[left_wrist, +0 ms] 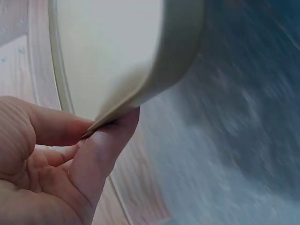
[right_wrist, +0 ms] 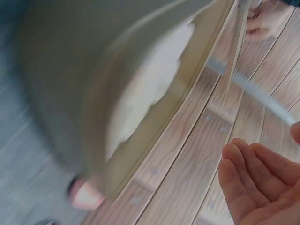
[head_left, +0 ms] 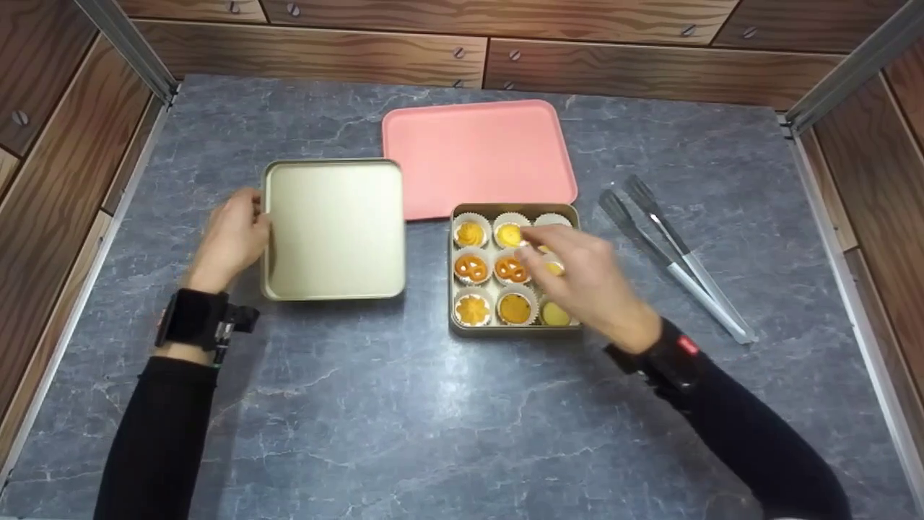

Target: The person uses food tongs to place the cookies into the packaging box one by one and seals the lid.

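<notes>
My left hand (head_left: 231,235) pinches the left edge of a square pale-gold tin lid (head_left: 336,231); in the left wrist view the thumb and fingers (left_wrist: 58,126) close on its rim. To the right stands a matching open tin (head_left: 516,331) with several small treats in white paper cups, among them a pretzel (head_left: 473,268) and a yellow tart (head_left: 508,235). Over the tin's right side hovers my right hand (head_left: 592,282), covering part of the right column. The right wrist view shows its fingers (right_wrist: 253,178) loosely bent, with nothing between them.
A pink tray (head_left: 476,155) lies behind the tin, its left edge near the lid. Metal tongs (head_left: 686,263) with pale handles rest on the grey marbled table (head_left: 433,433) at the right. Wood-patterned walls (head_left: 310,50) enclose the table's back and sides.
</notes>
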{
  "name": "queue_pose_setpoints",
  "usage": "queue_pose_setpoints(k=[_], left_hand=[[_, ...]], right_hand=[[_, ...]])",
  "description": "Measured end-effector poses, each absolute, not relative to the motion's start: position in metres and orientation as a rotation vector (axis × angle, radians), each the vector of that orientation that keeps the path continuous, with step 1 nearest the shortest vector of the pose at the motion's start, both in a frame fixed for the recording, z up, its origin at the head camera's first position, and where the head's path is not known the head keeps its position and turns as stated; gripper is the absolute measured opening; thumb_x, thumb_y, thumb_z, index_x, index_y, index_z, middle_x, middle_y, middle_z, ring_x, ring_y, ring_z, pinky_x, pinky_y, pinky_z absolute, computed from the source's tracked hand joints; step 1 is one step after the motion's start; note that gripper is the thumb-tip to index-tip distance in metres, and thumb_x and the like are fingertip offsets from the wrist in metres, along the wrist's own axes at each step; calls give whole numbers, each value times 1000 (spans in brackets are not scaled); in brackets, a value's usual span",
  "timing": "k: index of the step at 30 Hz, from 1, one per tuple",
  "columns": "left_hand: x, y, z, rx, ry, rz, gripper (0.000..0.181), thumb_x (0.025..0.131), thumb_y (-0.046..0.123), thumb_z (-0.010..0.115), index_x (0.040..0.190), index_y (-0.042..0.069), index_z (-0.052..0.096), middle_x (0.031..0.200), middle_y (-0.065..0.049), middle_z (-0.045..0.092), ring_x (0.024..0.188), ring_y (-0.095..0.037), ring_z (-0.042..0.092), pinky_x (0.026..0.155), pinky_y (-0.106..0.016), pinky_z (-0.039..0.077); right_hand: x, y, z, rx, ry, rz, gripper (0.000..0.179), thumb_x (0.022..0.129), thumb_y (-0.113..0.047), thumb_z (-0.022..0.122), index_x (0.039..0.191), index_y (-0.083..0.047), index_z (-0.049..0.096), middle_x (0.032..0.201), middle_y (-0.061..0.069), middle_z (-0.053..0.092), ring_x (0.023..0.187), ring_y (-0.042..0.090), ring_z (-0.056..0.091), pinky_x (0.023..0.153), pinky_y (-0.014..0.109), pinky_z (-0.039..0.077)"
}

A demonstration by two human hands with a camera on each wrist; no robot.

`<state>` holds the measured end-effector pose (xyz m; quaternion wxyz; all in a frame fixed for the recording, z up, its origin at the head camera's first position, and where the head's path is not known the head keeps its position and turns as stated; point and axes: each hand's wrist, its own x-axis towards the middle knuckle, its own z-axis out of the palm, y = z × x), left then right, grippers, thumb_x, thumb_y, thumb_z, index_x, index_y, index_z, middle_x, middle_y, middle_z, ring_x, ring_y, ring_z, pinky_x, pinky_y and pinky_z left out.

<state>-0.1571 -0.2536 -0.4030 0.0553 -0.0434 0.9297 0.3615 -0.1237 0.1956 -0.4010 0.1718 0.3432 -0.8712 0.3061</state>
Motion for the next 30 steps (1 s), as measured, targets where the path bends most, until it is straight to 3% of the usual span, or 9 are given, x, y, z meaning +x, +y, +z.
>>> queue_pose_setpoints(k=[6, 14, 22, 30], left_hand=[[-153, -219, -392, -4, 2889, 1197, 36, 103, 0, 47, 136, -13, 50, 132, -35, 60, 118, -48, 61, 98, -58, 57], [-150, -183, -382, 169, 2933, 1325, 31, 101, -1, 51, 131, -11, 57, 117, -28, 66, 105, -39, 64, 89, -50, 59], [-152, -170, -383, 115, 2809, 1521, 32, 103, 3, 56, 134, -4, 60, 113, -17, 65, 78, -21, 67, 66, -24, 60], [-149, -160, -379, 47, 2337, 2035, 38, 101, -2, 61, 139, -6, 58, 117, -17, 62, 87, -17, 74, 81, -32, 65]], right_hand=[[-127, 159, -401, 1028, -2526, 883, 34, 101, -21, 67, 123, 5, 70, 111, 19, 75, 97, 30, 74, 86, 40, 65], [-143, 147, -398, 767, -2839, 1377, 45, 102, -23, 65, 136, 7, 62, 115, 16, 74, 97, 24, 74, 84, 33, 64], [-151, 160, -394, 502, -2768, 1941, 38, 99, -9, 67, 131, 10, 62, 120, 23, 72, 103, 27, 73, 89, 34, 63], [-154, 181, -379, 499, -2580, 2061, 37, 99, -1, 65, 133, 12, 60, 120, 28, 70, 94, 18, 74, 84, 31, 64]])
